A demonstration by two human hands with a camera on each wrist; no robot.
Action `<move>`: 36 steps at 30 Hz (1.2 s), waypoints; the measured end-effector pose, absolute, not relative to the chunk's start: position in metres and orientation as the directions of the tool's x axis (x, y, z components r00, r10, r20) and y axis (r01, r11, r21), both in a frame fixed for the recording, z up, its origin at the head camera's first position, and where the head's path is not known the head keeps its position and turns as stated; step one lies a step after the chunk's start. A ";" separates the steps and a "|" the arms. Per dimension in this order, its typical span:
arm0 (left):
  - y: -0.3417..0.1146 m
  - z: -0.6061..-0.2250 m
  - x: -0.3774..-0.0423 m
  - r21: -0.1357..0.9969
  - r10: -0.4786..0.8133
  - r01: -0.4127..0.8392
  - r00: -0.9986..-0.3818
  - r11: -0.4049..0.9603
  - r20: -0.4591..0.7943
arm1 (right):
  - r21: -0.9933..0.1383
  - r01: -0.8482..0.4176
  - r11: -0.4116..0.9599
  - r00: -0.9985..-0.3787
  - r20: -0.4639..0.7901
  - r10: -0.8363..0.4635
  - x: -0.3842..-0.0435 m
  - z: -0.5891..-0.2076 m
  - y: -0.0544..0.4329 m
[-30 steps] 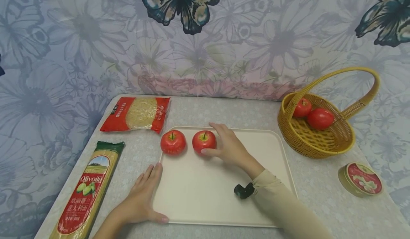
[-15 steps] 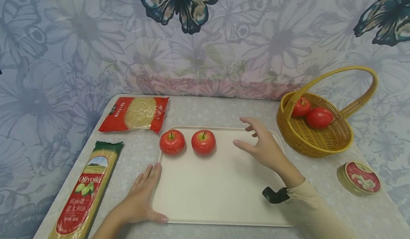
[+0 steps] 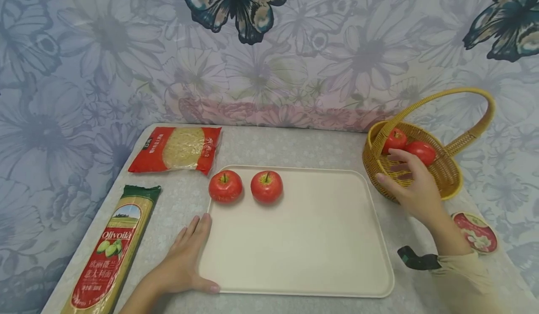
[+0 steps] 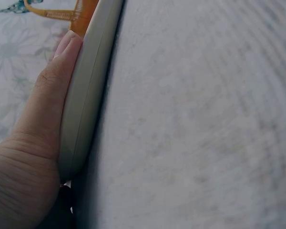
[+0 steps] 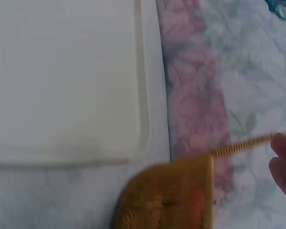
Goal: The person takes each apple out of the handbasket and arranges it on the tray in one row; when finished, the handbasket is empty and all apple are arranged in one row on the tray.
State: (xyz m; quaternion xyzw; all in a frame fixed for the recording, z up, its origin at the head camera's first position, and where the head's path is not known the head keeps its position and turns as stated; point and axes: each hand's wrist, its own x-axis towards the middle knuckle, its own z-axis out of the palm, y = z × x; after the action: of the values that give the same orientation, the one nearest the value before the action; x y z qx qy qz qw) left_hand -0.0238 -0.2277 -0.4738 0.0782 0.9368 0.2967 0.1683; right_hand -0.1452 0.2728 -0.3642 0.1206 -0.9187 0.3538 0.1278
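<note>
Two red apples, a left one (image 3: 225, 186) and a right one (image 3: 267, 187), sit side by side at the far left of the cream tray (image 3: 303, 239). My left hand (image 3: 185, 258) rests against the tray's near left corner, fingers straight along its side; in the left wrist view the thumb (image 4: 47, 86) lies along the rim. Over the near side of the yellow wicker basket (image 3: 452, 178) hovers my right hand (image 3: 417, 190), fingers spread and holding nothing. Two more red fruits, one at the back (image 3: 396, 140) and one in front (image 3: 422, 152), lie inside, the front one partly covered by the hand.
A red bag of pasta (image 3: 181, 149) lies at the back left, and a long Olivoilà spaghetti packet (image 3: 111, 253) at the left. The round tin (image 3: 477, 232) at the right is partly hidden by the right forearm. A floral cloth (image 3: 269, 70) hangs behind the table.
My right hand has let go of the right apple on the tray and moved right across to the basket. The left hand stays at the tray's corner.
</note>
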 end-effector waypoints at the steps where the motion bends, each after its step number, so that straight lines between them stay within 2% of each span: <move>1: -0.228 -0.474 -0.024 0.584 0.246 0.045 -0.931 0.811 -0.270 | -0.618 -0.287 0.732 -0.946 0.301 -0.117 -0.148 -0.362 0.280; 7: -0.228 -0.474 -0.023 0.587 0.248 0.049 -0.932 0.808 -0.264 | -0.611 -0.178 0.771 -0.980 0.182 -0.082 -0.173 -0.352 0.317; 16: -0.229 -0.475 -0.022 0.599 0.253 0.060 -0.937 0.799 -0.243 | -0.541 -0.116 0.833 -0.992 0.029 -0.120 -0.219 -0.340 0.345; 23: -0.229 -0.476 -0.023 0.594 0.253 0.062 -0.936 0.802 -0.243 | -0.463 -0.116 0.878 -0.987 -0.043 -0.153 -0.257 -0.339 0.352; 36: -0.230 -0.477 -0.022 0.604 0.251 0.053 -0.936 0.795 -0.248 | -0.468 -0.075 0.880 -0.972 -0.161 -0.169 -0.295 -0.354 0.348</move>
State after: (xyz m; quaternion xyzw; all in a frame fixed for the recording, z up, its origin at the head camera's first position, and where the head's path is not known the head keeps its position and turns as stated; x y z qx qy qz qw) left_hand -0.0224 -0.2301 -0.4769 0.0813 0.9338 0.3096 0.1596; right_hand -0.2948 0.3483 -0.3536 0.0633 -0.9646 0.2363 -0.0988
